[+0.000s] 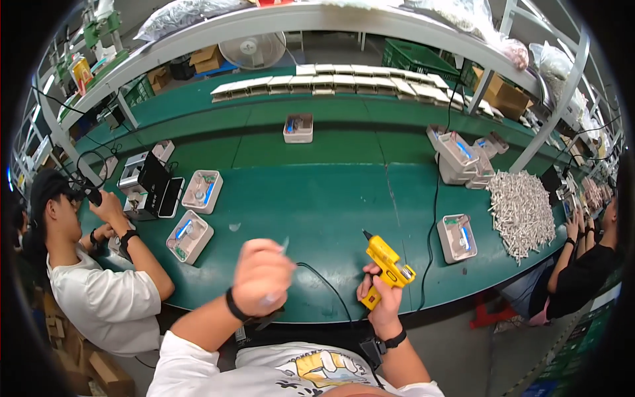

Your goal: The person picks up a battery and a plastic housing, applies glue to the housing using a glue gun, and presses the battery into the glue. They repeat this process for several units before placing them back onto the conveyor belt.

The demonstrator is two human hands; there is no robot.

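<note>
In my right hand (pixel 382 298) is a yellow glue gun (pixel 385 259), gripped by its handle with the dark nozzle pointing up and away over the bench. My left hand (pixel 263 274) is raised over the near edge, closed and a little blurred. A thin translucent glue stick (pixel 286 245) pokes out above its fingers, and a clear end seems to show below the fist. To the right of the glue gun sits an open white plastic housing (pixel 458 238) with a blue part and wires inside. Two similar housings, one nearer (pixel 190 237) and one farther (pixel 202 192), lie left of my left hand.
A heap of small white parts (pixel 522 215) and stacked housings (pixel 456 159) occupy the right side. Black cables cross the green bench (pixel 317 218). Co-workers sit at left (pixel 109 284) and right (pixel 575 271). Beyond, a single housing (pixel 298 129) stands before rows of white pieces (pixel 331 83).
</note>
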